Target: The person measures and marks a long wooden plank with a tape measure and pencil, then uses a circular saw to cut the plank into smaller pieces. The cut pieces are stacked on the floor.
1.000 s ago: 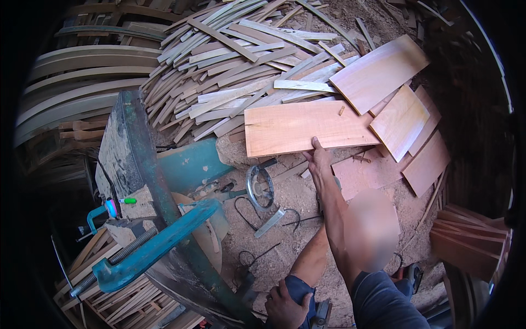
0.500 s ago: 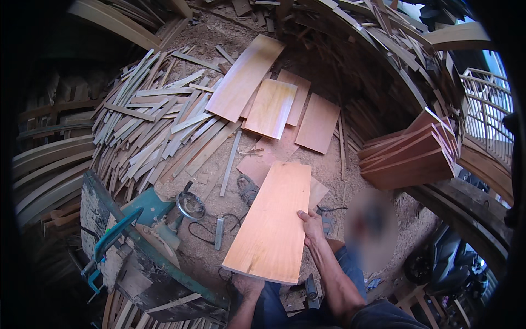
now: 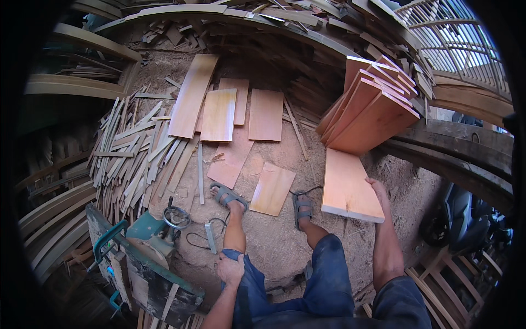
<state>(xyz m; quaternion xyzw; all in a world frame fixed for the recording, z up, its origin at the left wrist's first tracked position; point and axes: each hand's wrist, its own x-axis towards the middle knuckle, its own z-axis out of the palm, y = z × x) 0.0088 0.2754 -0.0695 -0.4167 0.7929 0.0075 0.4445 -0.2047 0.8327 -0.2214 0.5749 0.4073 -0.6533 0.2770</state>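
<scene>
My right hand (image 3: 378, 193) is closed on the right edge of a thick, pale orange wooden board (image 3: 352, 183), held tilted off to my right. The board's far end comes up against a leaning stack of reddish boards (image 3: 372, 115). My left hand (image 3: 230, 270) rests on my left knee, its fingers curled in and nothing seen in them. Between my sandalled feet a loose, thin wooden panel (image 3: 272, 189) lies on the floor. Farther off, several more panels lie side by side and overlapping, among them a long one (image 3: 193, 96) and a squarer one (image 3: 266, 115).
To the left, a heap of thin wood strips (image 3: 129, 145) covers the ground. A green machine with a handwheel (image 3: 177, 216) stands at the near left, beside a grey metal bar (image 3: 210, 237) and a cable. A parked motorbike (image 3: 460, 216) and wooden beams (image 3: 446, 148) are at the right.
The board has swung from in front of me to the right, against the stack. My left hand has let go of it and come to my knee. The view has shifted too.
</scene>
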